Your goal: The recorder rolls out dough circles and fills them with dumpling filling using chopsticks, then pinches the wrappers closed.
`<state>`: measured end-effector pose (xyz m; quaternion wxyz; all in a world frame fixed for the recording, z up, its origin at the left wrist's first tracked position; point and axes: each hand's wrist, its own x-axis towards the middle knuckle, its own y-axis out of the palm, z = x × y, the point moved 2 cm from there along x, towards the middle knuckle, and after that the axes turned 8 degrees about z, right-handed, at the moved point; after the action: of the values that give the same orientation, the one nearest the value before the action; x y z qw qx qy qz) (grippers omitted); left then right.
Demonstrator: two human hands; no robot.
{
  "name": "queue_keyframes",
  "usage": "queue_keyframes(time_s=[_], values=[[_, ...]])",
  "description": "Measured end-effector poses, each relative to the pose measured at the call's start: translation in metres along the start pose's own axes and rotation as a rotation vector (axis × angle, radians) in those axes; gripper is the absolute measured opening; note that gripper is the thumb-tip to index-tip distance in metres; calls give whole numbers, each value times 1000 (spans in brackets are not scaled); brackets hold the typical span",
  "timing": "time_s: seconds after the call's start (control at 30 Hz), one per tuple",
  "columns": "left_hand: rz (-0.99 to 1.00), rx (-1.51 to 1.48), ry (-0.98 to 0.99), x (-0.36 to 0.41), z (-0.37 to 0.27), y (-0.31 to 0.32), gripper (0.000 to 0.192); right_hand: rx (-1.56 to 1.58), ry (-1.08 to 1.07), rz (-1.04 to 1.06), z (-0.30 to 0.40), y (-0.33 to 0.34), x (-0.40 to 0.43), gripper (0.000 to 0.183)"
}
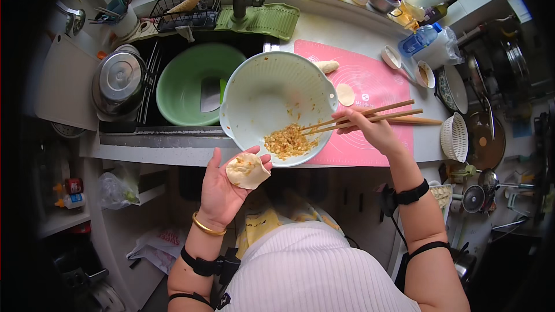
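Note:
On the open palm of my left hand (219, 195) rests a round dough wrapper (247, 173), with a little filling smeared on it and one edge curling up. My right hand (368, 128) grips a pair of wooden chopsticks (396, 105). Their tips reach into the chopped filling (288, 141), heaped at the near side of a large pale bowl (277, 78). Right of the bowl, another flat wrapper (345, 94) lies on a pink silicone mat (381, 78). A piece of dough (327, 66) is partly hidden behind the bowl's rim. A wooden rolling pin (427, 121) extends past my right hand.
In the sink at left sits a green basin (177, 91) with a dough scraper (210, 94) in it. Small white dishes (391, 57), a blue-capped bottle (418, 41) and a white basket (454, 138) stand at right. The counter's front edge (143, 154) runs before me.

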<state>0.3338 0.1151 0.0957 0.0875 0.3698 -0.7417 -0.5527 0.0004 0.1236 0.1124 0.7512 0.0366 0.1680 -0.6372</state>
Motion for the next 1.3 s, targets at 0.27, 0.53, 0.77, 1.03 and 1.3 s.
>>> queue_keyframes(time_s=[0.27,0.53,0.77,1.03,1.3], values=[[-43,17,34,2,5,-4,77,-56,-51,-99,-14,8,4,22],[-71,38,50,8,11,-2,77,-30,-90,-106,-22,-1,10,24],[-113,38,87,11,16,-6,76,105,43,-18,-33,12,2,28],[-127,26,102,11,17,-2,77,243,90,-40,-40,18,-3,30],[-88,-7,52,9,15,-1,77,418,214,-67,-50,13,-8,34]])
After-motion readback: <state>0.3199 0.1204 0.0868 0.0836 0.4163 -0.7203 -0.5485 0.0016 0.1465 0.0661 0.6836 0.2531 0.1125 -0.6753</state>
